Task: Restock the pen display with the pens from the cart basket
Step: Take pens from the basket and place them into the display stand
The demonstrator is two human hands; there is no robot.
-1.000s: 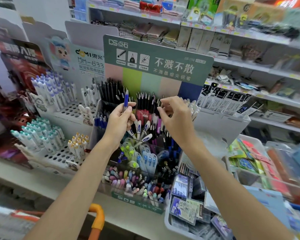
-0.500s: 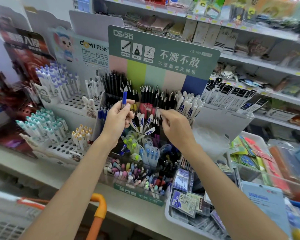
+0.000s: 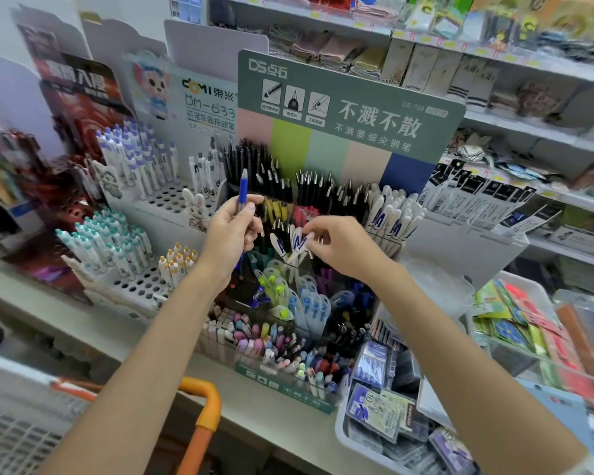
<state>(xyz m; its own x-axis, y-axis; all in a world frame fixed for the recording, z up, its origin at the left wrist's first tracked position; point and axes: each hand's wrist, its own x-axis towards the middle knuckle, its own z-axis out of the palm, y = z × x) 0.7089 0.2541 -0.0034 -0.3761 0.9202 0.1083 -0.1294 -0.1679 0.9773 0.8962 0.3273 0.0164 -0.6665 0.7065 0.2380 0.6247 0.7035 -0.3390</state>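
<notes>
while the left hand (image 3: 227,242) gripped a blue pen (image 3: 243,189) upright, thumb and curled fingers round its barrel, in front of the pen display (image 3: 352,109), the right hand (image 3: 345,250) pinched the top of a white pen (image 3: 301,242) standing in the display's middle tier. orange cart handle (image 3: 204,407) sat below.

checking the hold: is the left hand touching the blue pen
Touching. In the head view the left hand pinches the blue pen between thumb and fingers, pen upright.
</notes>
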